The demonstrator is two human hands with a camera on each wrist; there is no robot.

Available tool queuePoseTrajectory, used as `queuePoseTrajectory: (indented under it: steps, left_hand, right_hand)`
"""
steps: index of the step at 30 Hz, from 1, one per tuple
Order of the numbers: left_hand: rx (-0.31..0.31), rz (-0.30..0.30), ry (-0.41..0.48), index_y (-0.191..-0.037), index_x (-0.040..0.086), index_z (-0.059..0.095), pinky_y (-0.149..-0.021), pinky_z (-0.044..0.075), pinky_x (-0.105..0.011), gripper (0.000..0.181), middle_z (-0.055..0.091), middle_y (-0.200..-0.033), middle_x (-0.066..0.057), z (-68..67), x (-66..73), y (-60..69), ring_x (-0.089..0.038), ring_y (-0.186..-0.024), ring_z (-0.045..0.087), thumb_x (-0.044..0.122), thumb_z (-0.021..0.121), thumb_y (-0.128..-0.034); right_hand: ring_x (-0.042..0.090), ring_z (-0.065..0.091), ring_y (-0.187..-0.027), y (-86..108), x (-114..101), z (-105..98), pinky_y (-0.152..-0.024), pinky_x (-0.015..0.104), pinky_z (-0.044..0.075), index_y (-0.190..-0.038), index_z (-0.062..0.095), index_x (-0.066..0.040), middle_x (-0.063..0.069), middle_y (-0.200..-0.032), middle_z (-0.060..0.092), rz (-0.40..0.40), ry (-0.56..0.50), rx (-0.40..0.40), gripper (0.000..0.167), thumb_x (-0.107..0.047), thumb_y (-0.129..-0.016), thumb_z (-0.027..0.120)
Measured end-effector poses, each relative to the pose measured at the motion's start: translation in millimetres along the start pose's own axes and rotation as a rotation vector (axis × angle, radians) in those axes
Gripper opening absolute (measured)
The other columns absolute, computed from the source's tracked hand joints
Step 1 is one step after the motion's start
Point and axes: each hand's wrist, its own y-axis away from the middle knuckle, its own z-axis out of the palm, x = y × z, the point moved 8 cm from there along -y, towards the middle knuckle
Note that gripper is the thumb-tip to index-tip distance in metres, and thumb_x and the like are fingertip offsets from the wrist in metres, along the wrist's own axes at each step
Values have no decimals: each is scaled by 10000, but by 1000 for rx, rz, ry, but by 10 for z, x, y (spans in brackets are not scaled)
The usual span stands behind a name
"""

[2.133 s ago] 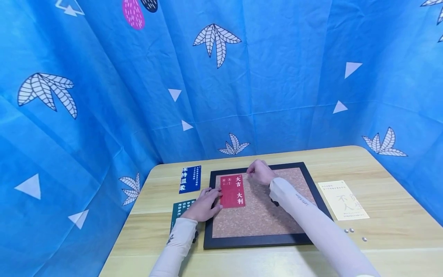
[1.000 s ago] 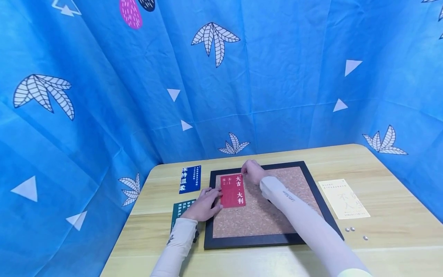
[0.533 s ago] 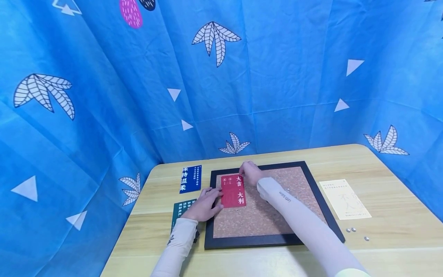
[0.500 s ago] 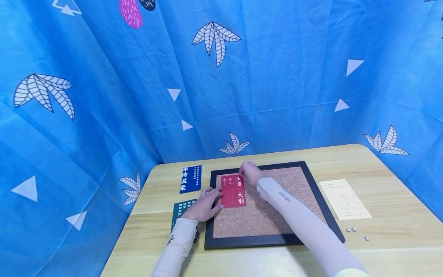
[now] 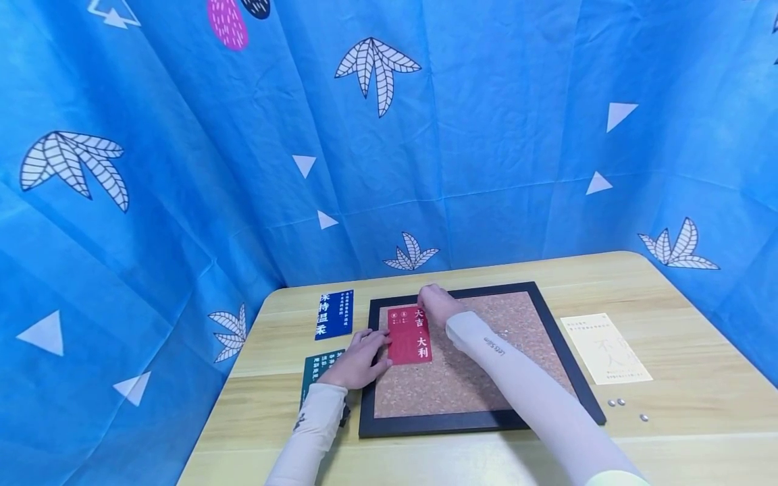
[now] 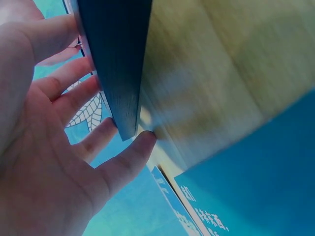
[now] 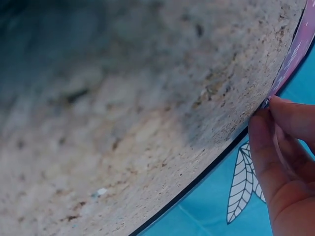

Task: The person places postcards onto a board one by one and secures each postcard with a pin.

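A red card with white characters lies on the left part of a cork board framed in black. My left hand rests its extended fingers on the card's left edge, across the frame. In the left wrist view, those fingers spread around the black frame edge. At the card's upper right corner is my right hand. Its thumb and finger pinch a tiny thumbtack against the card in the right wrist view; most of it is hidden by the fingertips.
Left of the board lie a blue card and a green card, the latter partly under the left arm. A cream card lies to the right. Near it are loose silver thumbtacks. A blue patterned curtain surrounds the table.
My right hand has moved left across the cork to the red card's upper right corner and stays there, with a slight shift. The left hand and card keep their place.
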Motion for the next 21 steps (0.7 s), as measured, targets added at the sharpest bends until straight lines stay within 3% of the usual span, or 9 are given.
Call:
queuePoseTrajectory:
  steps: [7,15,21]
  left_hand:
    - [9,12,1,-1496,141,531,-1198,402,-583,523,407,-1658,-78,-4,-8,-10,-392,-1544,293,303,652,-1013]
    - [-2,-1,-5,-1505,157,523,-1191,408,-588,538,397,-1667,-55,25,-26,-20,-383,-1556,281,326,656,-1011]
    - [-2,-1,-5,-1500,159,528,-1194,400,-595,529,395,-1668,-55,23,-34,-22,-388,-1558,276,324,654,-1014]
  right_hand:
    - [140,660,-773,-6,-9,27,-745,281,582,-867,771,-109,7,-817,691,38,39,-32,180,29,-934,678]
    - [146,686,-797,-39,-28,61,-755,279,599,-910,749,-114,20,-855,711,47,106,-62,146,18,-935,693]
    - [161,695,-803,-82,-99,64,-753,273,604,-957,743,-92,46,-877,723,-21,177,-36,116,13,-909,733]
